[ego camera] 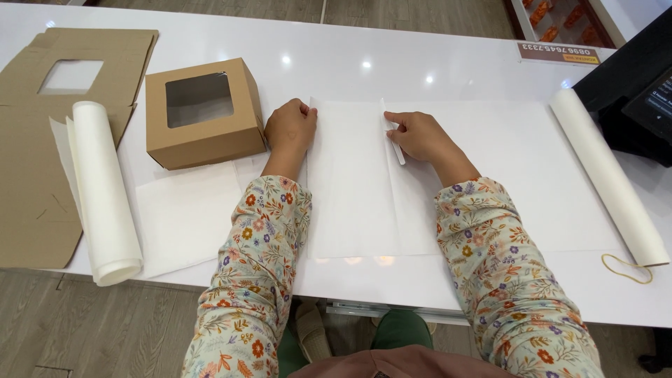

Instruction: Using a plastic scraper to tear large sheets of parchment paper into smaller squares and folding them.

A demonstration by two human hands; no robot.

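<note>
A sheet of white paper (pixel 350 189) lies flat on the white table (pixel 392 70), unrolled from a paper roll (pixel 609 182) at the right. My left hand (pixel 290 126) is closed into a loose fist and presses on the sheet's left edge. My right hand (pixel 416 134) rests on the paper near its middle, fingers pinching a thin white blade-like tool (pixel 393 136) that lies along a crease. Both arms wear floral sleeves.
A small brown cardboard box with a window (pixel 203 115) stands left of my left hand. Flat brown box blanks (pixel 42 140) and a second paper roll (pixel 105 196) lie at the far left. A rubber band (pixel 625 267) lies near the front right; a dark screen (pixel 640 91) stands at right.
</note>
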